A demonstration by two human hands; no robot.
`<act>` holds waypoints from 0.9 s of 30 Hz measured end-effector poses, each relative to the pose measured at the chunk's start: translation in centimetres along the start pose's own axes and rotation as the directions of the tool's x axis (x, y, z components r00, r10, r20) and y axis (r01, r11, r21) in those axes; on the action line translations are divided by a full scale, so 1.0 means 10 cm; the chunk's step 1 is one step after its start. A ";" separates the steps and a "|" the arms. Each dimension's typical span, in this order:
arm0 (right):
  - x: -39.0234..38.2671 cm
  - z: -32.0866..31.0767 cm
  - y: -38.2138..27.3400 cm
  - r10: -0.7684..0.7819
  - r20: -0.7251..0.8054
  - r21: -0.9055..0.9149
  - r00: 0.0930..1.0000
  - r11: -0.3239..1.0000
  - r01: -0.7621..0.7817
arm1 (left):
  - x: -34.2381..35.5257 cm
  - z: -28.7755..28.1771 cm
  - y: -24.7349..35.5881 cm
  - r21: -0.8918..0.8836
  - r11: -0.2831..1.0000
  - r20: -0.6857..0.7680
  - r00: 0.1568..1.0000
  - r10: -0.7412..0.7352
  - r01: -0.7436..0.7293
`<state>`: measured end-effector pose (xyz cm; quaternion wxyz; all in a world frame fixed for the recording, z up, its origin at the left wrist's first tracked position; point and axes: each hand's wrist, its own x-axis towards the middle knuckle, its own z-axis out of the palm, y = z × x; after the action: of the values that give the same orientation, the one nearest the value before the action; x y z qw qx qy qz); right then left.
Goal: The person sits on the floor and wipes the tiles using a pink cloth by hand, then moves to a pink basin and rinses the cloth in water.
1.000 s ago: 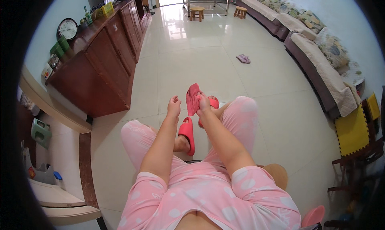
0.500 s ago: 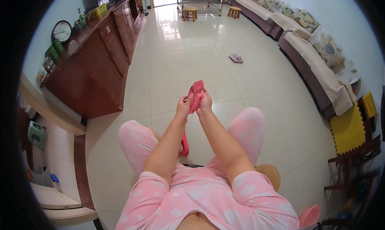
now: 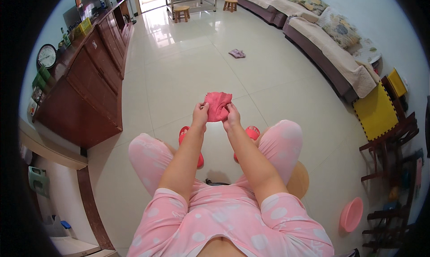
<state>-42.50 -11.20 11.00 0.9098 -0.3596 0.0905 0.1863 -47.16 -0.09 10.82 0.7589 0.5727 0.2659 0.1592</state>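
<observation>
Since half a second ago the two hands have drawn apart, and the red cloth (image 3: 218, 108) that was bunched between them is now spread into a fairly flat, creased square. It's up in the air in front of the person, above the floor (image 3: 188, 73) and between the knees. From where I stand, the left hand (image 3: 200, 114) is pinching its left edge, thumb toward the wearer's side, and the right hand (image 3: 232, 115) grips the lower right edge; which fingers lie behind the fabric I can't tell. I'd judge it light, thin and limp, neither slippery nor fragile, a thing that folds in on itself unless pulled between two opposite edges, so corners or side edges are the places to take hold. Beneath and to either side are the left slipper (image 3: 199, 160) and the right slipper (image 3: 252, 132), both red. Farther off, a crumpled purple cloth (image 3: 237, 53) lies on the tiles, with a dark wooden cabinet (image 3: 85, 73) to the left, a covered sofa (image 3: 324, 46) to the right, and a pink basin (image 3: 351, 214) near the person's right side.
</observation>
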 end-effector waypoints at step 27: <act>-0.87 -0.67 -0.29 -0.011 -0.101 -0.085 0.995 0.996 0.003 | -0.84 0.47 0.07 -0.051 0.993 0.173 0.980 -0.094 0.104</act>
<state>-49.45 -20.17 10.50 0.8886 -0.4072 0.1271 0.1683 -51.16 -8.15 14.25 0.8027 0.5473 0.2231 0.0796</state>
